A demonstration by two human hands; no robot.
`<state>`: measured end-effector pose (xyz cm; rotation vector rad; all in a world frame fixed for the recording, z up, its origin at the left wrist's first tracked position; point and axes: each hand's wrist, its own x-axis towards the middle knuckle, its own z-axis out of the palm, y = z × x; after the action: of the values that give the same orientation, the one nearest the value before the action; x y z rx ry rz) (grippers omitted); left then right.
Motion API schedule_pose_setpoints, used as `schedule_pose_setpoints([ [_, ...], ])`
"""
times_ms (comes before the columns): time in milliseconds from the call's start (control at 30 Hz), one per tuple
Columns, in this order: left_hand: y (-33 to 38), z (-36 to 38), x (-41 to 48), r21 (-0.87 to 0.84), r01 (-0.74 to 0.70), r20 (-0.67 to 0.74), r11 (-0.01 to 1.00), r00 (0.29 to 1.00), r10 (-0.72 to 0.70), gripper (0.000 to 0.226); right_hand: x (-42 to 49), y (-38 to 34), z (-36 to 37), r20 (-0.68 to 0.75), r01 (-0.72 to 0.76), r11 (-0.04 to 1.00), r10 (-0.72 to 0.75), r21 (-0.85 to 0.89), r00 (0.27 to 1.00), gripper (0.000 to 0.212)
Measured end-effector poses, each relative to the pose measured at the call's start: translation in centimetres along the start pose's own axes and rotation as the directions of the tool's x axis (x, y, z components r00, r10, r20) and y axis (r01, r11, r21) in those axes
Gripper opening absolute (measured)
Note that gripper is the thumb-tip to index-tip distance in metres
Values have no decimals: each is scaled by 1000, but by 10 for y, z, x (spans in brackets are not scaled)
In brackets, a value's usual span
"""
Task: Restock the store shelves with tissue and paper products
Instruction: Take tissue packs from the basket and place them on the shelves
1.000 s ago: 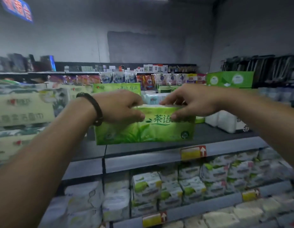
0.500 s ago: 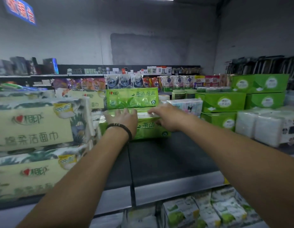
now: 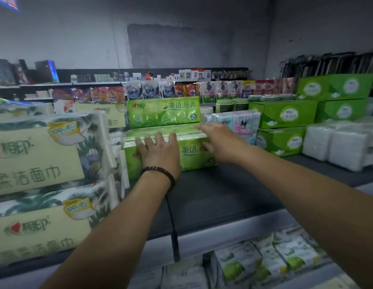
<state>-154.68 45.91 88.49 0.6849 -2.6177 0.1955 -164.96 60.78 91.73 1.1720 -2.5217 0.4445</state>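
Glossy green tissue pack (image 3: 192,152); left hand (image 3: 158,153), right hand (image 3: 221,142) flat against it.

Quantity 2: green tissue packs (image 3: 163,112) with legible labels; any units between them cannot be counted.
Quantity 3: cream facial-tissue packs (image 3: 35,155).
Quantity 4: green cartons (image 3: 282,113).
Quantity 2: white wrapped bundles (image 3: 319,142).
Quantity 1: cartoon-print pack (image 3: 237,124).
Quantity 2, hands: left hand (image 3: 158,151), right hand (image 3: 221,140).
Quantity 1: bracelet (image 3: 158,171).
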Motion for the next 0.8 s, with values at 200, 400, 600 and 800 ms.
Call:
schedule_pose_setpoints([
  [200, 16, -44, -17, -101, -147, -78, 984, 987, 140, 56, -66, 31, -46, -214, -38, 983, 77, 179, 974, 26],
  [400, 104, -82, -117, -480, -470, -261, 740, 882, 392, 12, -198, 63, -70, -355, -69, 920, 218, 387, 909, 4],
  [600, 216, 10, -234, -675, -438, 90, 594, 750, 655, 22, -342, 122, -17, -271, -267, 839, 428, 475, 862, 11],
  [800, 284, 192, -365, -776, -192, 474, 601, 452, 756, 29, -520, 193, 124, 248, -751, 532, 725, 392, 643, 8],
])
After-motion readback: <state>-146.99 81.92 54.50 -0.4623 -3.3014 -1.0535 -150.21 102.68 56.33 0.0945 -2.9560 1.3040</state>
